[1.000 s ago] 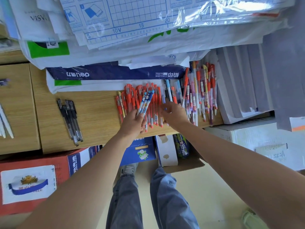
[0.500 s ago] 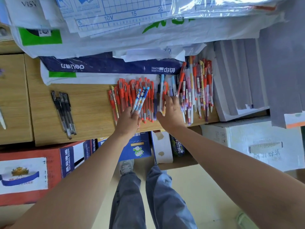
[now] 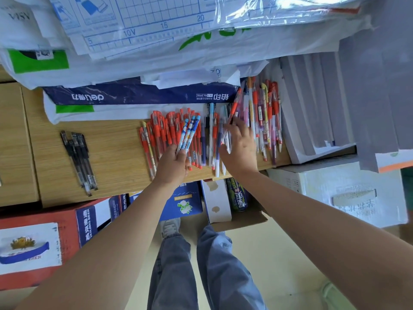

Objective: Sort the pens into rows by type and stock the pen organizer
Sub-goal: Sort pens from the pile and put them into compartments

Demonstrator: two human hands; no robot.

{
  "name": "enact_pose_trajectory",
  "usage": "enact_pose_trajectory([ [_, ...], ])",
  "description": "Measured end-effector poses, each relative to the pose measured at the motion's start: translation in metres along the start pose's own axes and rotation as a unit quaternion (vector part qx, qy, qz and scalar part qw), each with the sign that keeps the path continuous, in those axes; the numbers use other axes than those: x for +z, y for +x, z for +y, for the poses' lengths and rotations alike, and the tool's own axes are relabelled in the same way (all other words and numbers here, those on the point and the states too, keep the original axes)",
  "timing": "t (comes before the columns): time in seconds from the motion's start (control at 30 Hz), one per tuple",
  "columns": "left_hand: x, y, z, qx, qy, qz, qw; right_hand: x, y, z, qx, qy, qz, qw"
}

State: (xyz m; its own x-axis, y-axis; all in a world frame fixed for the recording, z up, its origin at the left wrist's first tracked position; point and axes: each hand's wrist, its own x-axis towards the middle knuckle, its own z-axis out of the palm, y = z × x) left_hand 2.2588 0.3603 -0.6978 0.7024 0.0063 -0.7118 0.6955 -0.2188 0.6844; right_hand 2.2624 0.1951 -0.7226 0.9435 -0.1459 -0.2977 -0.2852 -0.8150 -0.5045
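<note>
A wooden tabletop (image 3: 111,157) carries pens in groups: a jumbled, many-coloured heap (image 3: 266,117) at the right, a row of orange-red pens (image 3: 165,133) in the middle and black pens (image 3: 78,157) well apart at the left. The right hand (image 3: 240,153), blurred, spreads straight fingers over the heap's edge. The left hand (image 3: 171,165) has its grip closed around a few blue patterned pens (image 3: 190,133), fanned over the orange row.

Bright daylight; motion blur; wide-angle edge distortion
</note>
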Motion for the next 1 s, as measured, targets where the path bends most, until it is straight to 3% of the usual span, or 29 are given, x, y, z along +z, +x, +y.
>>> enact_pose_trajectory([
  [0.1,0.003,0.004,0.001,-0.003,0.001,-0.001,1.000,-0.008,0.007,0.007,0.022,-0.048,-0.027,0.998],
  [0.2,0.006,0.007,0.002,-0.013,-0.006,-0.004,1.000,-0.005,0.007,-0.001,0.045,-0.020,-0.060,0.997],
  [0.33,0.009,0.006,0.004,-0.011,0.000,-0.012,1.000,-0.002,0.007,0.008,0.006,0.026,0.023,0.999],
  [0.43,0.013,0.007,0.006,-0.011,-0.009,-0.013,1.000,-0.016,0.018,0.019,0.032,0.045,0.067,0.996],
  [0.8,0.031,0.011,0.016,-0.017,-0.017,-0.036,0.999,-0.033,0.047,0.029,0.084,-0.137,0.060,0.985],
  [1.0,0.036,0.014,0.022,-0.028,-0.029,-0.031,0.999,-0.026,0.051,0.035,0.108,-0.206,0.015,0.973],
])
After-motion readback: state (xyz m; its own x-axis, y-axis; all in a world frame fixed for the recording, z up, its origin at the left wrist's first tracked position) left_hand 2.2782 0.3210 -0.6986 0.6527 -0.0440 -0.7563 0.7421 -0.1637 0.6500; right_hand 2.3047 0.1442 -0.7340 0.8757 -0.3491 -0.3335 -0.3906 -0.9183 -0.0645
